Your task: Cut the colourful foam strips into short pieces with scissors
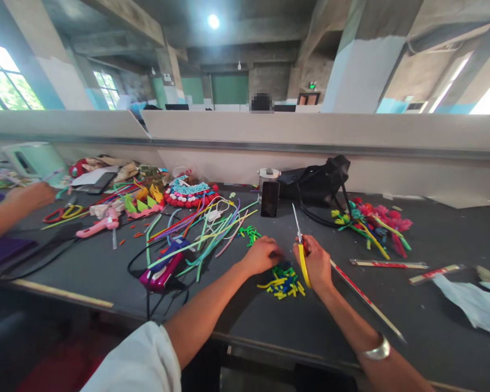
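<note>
My right hand (316, 261) is closed round the yellow handle of a pair of scissors (302, 261), whose blades point up and away from me. Just left of it, my left hand (264, 254) is over the table with fingers curled in, their tips partly blurred. Whatever it pinches, if anything, I cannot make out. Right below both hands lies a pile of short cut pieces (283, 283), yellow, blue and green. A smaller heap of green pieces (250, 234) sits beyond my left wrist.
Left of my arm lie long coloured fuzzy stems (212, 239), a purple device (163, 272) and a pink glue gun (102, 223). A phone (270, 198) leans upright before a black bag (318, 179). Fuzzy bundles (375, 220) lie right. Another person's hand (35, 195) reaches in left.
</note>
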{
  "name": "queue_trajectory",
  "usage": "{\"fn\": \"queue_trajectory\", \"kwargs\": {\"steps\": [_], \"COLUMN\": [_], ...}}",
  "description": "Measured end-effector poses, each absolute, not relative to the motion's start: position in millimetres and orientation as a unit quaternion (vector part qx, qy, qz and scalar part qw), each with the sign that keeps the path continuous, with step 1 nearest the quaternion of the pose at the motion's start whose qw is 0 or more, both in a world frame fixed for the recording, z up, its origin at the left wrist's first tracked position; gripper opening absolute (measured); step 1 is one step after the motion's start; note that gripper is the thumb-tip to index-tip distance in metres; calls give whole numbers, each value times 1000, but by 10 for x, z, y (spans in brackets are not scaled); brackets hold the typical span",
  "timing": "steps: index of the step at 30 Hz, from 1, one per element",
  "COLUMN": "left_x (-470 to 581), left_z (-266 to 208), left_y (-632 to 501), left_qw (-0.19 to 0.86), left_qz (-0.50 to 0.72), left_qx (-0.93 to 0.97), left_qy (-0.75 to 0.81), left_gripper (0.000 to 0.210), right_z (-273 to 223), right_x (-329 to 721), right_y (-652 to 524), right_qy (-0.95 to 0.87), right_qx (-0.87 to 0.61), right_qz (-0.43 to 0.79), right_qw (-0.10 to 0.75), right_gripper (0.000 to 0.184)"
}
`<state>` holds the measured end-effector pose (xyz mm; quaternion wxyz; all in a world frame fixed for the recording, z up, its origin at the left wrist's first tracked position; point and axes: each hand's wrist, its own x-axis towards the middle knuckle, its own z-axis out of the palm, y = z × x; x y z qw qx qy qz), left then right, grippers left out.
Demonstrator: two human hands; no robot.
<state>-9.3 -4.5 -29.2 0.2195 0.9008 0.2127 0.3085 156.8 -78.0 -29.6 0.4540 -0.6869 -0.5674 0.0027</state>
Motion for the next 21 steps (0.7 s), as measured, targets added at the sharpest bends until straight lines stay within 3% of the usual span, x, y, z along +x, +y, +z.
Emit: {"fn": "queue_trajectory", "kwargs": {"steps": [7, 11, 15, 18, 21], "left_x": [33, 86, 65, 28, 9], "left_z": [-336, -361, -331, -264, -207], "left_y": [-199, -237, -208, -162, -145], "left_qw": [160, 196, 336, 504, 599], "left_qz": [246, 268, 332, 411, 460], "left_qx": [929, 907, 822, 664, 550], "left_qy": [227, 260, 317, 369, 356], "left_gripper": [10, 9, 2, 9, 10], "right_z": [-317, -339, -335, -314, -283], "right_x": [1553, 1554, 1545, 1505, 1441], "right_y": [-773, -764, -762, -773, -796], "right_qy": [-572, -579, -582, -586, -586], "right_qx": [-680, -679, -672, -650, -623], "right_qz": [18, 21, 25, 48, 87], "right_qw": [458, 452, 458, 481, 510], "right_gripper": [24, 24, 25, 27, 31]}}
